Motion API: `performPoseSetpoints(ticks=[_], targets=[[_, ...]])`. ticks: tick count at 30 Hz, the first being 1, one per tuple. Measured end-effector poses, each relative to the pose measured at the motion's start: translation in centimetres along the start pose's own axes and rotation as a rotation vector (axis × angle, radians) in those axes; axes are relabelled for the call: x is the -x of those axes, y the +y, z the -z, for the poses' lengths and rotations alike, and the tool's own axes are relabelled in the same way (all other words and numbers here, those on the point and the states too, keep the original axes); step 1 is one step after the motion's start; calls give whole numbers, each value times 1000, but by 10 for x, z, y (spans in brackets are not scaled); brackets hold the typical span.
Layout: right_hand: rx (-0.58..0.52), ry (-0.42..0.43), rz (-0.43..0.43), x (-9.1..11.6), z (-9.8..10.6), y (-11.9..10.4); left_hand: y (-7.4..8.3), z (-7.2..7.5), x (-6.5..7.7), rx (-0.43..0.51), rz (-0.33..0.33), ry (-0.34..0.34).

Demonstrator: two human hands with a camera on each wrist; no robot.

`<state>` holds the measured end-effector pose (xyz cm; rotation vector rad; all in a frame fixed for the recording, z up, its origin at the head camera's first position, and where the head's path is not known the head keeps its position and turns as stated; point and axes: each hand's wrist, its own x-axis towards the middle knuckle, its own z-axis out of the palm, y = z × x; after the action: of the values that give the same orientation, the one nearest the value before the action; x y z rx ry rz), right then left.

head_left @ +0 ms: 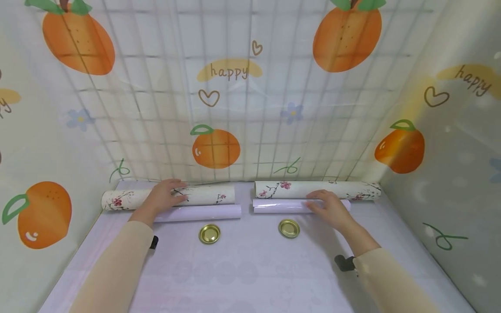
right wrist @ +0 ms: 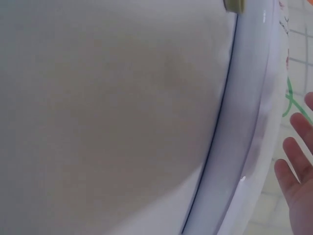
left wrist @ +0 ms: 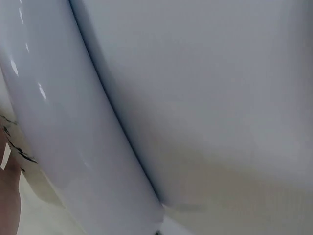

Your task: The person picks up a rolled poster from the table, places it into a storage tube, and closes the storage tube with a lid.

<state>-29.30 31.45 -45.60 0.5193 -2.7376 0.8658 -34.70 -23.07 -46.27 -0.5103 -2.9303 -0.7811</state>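
A white roll with a blossom print (head_left: pixel 211 194) lies at the back left, with a glossy lavender roll (head_left: pixel 207 212) in front of it. My left hand (head_left: pixel 162 198) is over the printed roll, thumb and fingers spread across its width. At the back right lie a second blossom-print roll (head_left: pixel 360 191) and a shorter lavender roll (head_left: pixel 278 206). My right hand (head_left: pixel 330 208) reaches over this lavender roll, its fingertips near the printed one. In the right wrist view the fingers (right wrist: pixel 297 154) are extended and spread apart, with nothing gripped.
Two small round gold-coloured dishes (head_left: pixel 209 234) (head_left: pixel 289 228) sit in front of the rolls. The pale tabletop (head_left: pixel 235 278) runs toward me. A curtain printed with oranges (head_left: pixel 216 148) closes off the back and sides, with a wire grid showing through it.
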Motion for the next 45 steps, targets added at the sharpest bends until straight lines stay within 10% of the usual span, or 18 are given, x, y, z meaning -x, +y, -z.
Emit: performPoseSetpoints(ticks=[28, 45], targets=[[31, -63, -47, -3, -14, 1, -7, 0, -2, -165, -21, -112], [103, -39, 63, -11, -25, 4, -3, -8, -4, -227, -115, -101]])
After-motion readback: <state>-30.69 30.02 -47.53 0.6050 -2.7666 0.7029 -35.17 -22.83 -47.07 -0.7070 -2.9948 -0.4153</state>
